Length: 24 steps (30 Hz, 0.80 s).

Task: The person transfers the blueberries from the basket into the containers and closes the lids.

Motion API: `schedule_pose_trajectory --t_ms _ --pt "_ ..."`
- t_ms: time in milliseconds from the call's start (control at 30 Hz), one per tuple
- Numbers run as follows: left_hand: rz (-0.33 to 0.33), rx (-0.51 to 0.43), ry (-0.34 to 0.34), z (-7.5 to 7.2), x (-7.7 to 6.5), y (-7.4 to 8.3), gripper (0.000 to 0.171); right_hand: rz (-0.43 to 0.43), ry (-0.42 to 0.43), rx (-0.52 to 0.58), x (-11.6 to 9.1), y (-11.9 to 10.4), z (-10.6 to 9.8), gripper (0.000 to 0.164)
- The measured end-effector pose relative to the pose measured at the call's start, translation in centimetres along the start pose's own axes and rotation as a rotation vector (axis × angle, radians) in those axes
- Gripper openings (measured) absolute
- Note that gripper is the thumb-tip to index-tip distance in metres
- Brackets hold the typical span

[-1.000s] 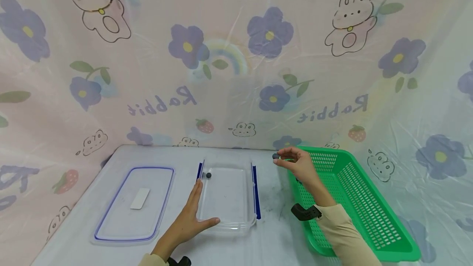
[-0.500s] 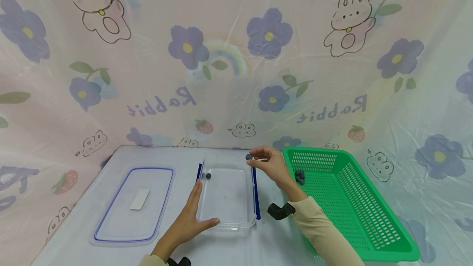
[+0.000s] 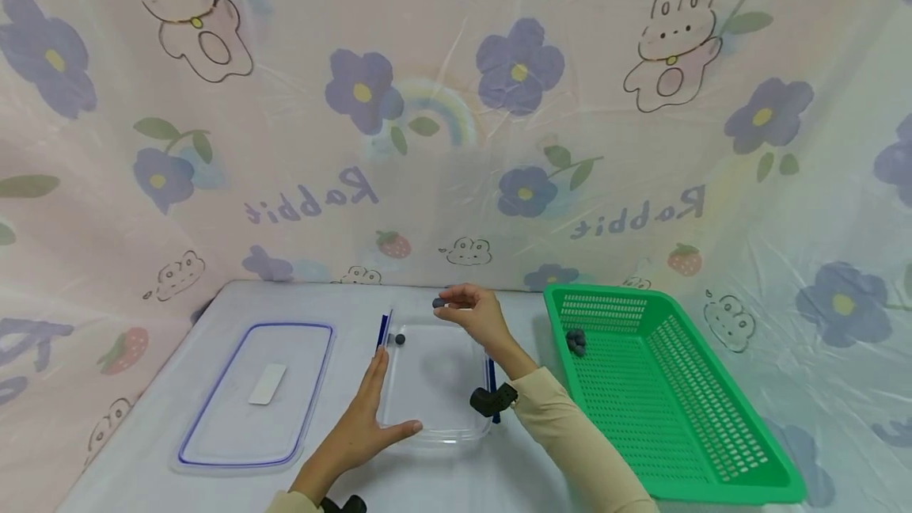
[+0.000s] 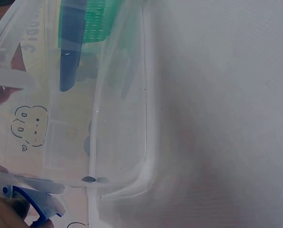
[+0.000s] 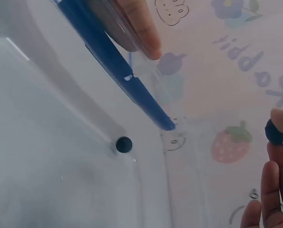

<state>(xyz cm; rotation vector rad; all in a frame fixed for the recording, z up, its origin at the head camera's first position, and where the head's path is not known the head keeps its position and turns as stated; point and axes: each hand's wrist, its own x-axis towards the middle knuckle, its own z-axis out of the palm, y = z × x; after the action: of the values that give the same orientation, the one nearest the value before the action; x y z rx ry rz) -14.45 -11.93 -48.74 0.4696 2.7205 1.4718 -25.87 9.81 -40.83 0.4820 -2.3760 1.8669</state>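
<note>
Between thumb and fingertips, my right hand (image 3: 479,317) pinches a blueberry (image 3: 438,303) above the far end of a clear plastic container (image 3: 436,435). A second blueberry (image 3: 400,339) lies on the container floor in the far left corner, shown also as a dark ball (image 5: 124,144) in the right wrist view. My left hand (image 3: 366,418) rests along the container's left side, fingers straight and thumb spread toward the near rim. Blue locking flaps (image 5: 127,78) hang at the container's sides.
At the right stands a green perforated basket (image 3: 677,394) with several blueberries (image 3: 576,342) clustered at its left wall. A clear lid with a blue seal (image 3: 235,410) and a white label (image 3: 268,384) lies on the table at the left. A patterned curtain (image 3: 442,180) hangs behind.
My right hand has carried the blueberry leftward from beside the basket to over the container, uncovering the blueberries in the basket. The left hand has stayed in place.
</note>
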Motion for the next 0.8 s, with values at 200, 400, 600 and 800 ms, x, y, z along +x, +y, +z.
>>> schedule_pose_trajectory --t_ms 200,400,600,800 --pt "-0.001 -0.001 0.007 -0.1 0.0 0.1 0.116 0.075 0.026 0.019 1.1 1.0 2.4 0.025" --pt "0.024 0.01 0.013 -0.1 -0.1 0.0 0.115 0.13 0.018 -0.007 1.9 2.5 3.9 0.023" --pt "0.034 0.032 0.018 -0.1 -0.1 0.1 0.115 0.209 0.038 -0.071 2.6 4.3 4.6 0.022" --pt "0.031 0.022 0.006 -0.1 -0.1 0.1 0.115 0.259 0.035 -0.138 3.1 5.6 4.8 0.022"
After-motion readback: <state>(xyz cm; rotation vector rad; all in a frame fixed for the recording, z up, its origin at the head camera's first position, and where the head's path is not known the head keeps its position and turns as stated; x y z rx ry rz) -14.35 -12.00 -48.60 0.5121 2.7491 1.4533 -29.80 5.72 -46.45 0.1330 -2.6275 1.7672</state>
